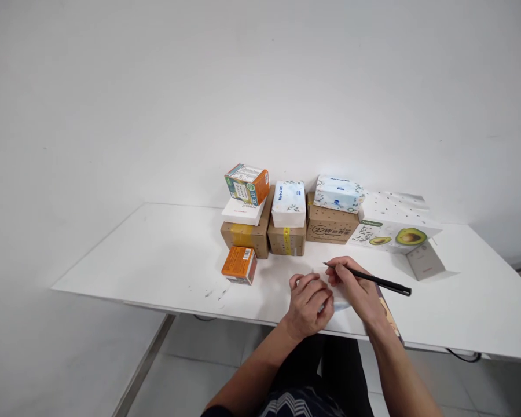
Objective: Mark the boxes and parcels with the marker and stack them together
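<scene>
My right hand (356, 289) grips a slim black pen (375, 279), its tip pointing left and its capped end sticking out to the right. My left hand (310, 304) lies on the near part of the table with its fingers curled, beside a white sheet of paper (325, 273). Both hands cover most of that sheet, so any marks on it are hidden. A bluish patch (341, 306) shows below my right hand. Under my right wrist, a dark, picture-covered flat item (388, 313) is partly visible at the table edge.
On the white table (134, 255), brown cartons (286, 240) carry tissue packs (289, 200) and an orange-blue box (247, 184) on a white box (243, 211). In front stands an orange box (239, 264). At right are an avocado-print box (393, 223) and a small grey-white box (425, 260).
</scene>
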Tool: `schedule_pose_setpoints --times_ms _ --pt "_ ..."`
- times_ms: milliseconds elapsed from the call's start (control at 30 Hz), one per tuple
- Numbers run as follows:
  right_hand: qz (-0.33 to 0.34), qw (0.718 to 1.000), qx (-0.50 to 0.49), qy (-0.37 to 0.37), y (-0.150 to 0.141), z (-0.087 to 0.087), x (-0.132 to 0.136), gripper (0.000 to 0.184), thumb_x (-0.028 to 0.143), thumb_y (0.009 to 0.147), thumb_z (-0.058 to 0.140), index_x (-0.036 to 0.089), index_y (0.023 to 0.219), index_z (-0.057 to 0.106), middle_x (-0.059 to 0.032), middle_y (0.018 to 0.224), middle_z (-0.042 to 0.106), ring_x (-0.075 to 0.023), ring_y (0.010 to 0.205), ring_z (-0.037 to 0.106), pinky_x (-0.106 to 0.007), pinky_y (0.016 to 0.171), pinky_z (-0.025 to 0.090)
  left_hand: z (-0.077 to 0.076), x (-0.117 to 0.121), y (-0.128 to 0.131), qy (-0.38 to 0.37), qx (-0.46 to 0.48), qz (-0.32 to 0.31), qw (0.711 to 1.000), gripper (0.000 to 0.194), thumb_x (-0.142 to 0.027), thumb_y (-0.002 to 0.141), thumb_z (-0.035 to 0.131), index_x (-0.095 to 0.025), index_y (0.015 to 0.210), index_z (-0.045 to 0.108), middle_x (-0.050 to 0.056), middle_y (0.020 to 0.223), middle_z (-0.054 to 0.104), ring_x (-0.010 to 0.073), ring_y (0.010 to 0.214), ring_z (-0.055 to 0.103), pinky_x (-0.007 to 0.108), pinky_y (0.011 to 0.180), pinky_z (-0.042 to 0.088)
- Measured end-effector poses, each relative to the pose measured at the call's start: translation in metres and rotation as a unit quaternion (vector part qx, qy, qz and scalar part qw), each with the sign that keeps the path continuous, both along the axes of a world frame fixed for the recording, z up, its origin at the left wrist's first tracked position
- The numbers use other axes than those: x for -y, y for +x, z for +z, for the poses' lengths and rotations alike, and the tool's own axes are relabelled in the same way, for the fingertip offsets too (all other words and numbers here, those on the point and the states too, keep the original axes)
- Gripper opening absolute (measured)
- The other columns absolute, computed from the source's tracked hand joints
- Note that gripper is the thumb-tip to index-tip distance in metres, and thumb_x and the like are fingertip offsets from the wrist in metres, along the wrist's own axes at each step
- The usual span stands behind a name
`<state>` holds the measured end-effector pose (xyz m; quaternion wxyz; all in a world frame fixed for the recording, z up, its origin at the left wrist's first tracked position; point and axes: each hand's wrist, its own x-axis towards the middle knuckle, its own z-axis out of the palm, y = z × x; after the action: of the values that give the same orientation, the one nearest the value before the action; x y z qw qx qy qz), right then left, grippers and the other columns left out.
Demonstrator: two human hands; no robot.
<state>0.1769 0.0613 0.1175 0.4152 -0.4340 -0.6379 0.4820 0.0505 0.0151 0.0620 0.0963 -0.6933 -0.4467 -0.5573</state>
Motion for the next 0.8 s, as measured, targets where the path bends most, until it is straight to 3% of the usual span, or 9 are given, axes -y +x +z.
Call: schedule_pose_setpoints --times_ms 233,533,800 --pt "-0.004 0.997 0.070 0.029 0.004 0.001 -0.001 0.017 0.035 0.090 0.049 0.022 0.086 0.058 0.0024 0.067 0.057 -0.0126 0.059 0.051 -0.025 0.057 0.042 -0.004 -0.002 0.000 0.008 0.007 0.000 1.000 0.009 -0.015 0.074 0.061 -0.020 0.081 0.059 -0.001 0.079 0.069 0.0206 0.092 0.064 0.037 0.082 0.039" --pt "0.023 0.996 0.089 -0.007 0.002 0.015 -0.006 0.035 0.047 0.093 0.044 0.020 0.079 0.061 0.0003 0.064 0.059 -0.0144 0.058 0.053 -0.027 0.058 0.043 -0.009 -0.006 -0.001 0.016 0.032 -0.013 0.999 0.010 -0.018 0.075 0.057 -0.022 0.083 0.060 0.000 0.078 0.068 0.0209 0.088 0.062 0.040 0.081 0.040" --pt "-0.003 0.989 0.140 0.040 -0.001 0.005 -0.003 0.035 0.043 0.096 0.040 0.021 0.074 0.057 0.0029 0.061 0.054 -0.0123 0.056 0.051 -0.025 0.058 0.040 -0.020 -0.019 -0.004 0.054 0.041 -0.035 0.997 0.011 -0.022 0.076 0.054 -0.024 0.085 0.060 -0.001 0.072 0.066 0.0210 0.085 0.063 0.040 0.080 0.040"
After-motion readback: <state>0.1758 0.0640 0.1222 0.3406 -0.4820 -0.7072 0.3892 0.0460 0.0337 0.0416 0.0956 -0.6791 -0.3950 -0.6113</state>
